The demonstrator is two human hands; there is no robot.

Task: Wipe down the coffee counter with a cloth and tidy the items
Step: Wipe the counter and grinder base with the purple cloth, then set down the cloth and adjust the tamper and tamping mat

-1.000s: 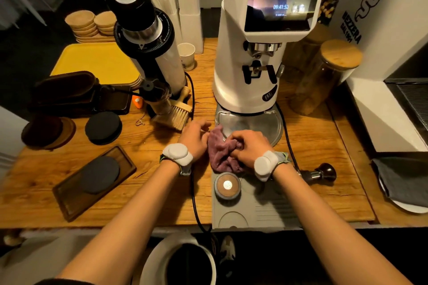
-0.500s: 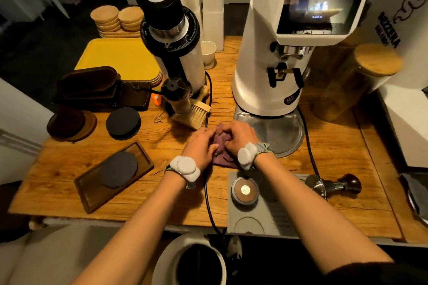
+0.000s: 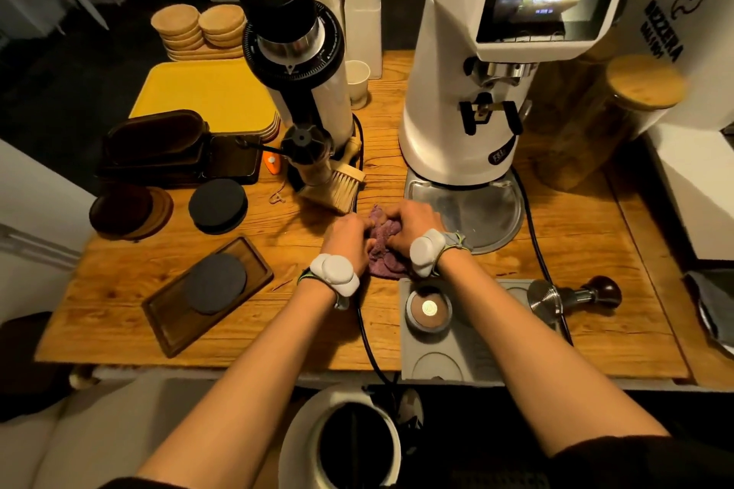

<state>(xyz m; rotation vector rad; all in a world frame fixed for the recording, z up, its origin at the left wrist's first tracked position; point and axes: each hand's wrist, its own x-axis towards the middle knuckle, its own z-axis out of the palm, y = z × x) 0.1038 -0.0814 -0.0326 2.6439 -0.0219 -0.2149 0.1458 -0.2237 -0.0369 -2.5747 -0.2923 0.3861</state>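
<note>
Nearest to the person, past the counter [image 3: 119,314] edge, stands an open bin [image 3: 349,445], and a black cable [image 3: 367,337] runs over the edge beside it. On the grey mat [image 3: 472,349] a small round tool [image 3: 428,310] sits, and a tamper [image 3: 572,296] lies on its side to the right. Just beyond the mat both hands press on the purple cloth [image 3: 383,246]: the left hand [image 3: 345,236] and the right hand [image 3: 411,228] are close together, fingers curled and closed on the bunched cloth, which lies on the wood between the cable and the steel tray [image 3: 496,206] of the white grinder [image 3: 456,111]. I judge the wiping is in the middle, with much of the counter not yet done. The risks come from the crowding. If the cloth goes left, it can catch the cable or push the brush [image 3: 337,187], which leans at the foot of the black grinder [image 3: 302,63]. If it goes back toward the person, it can knock the round tool off the mat, or sweep grounds over the edge and miss the bin. A hard push to the right may roll the tamper. Farther away, the paper cup [image 3: 357,81] is light and would tip easily.
</note>
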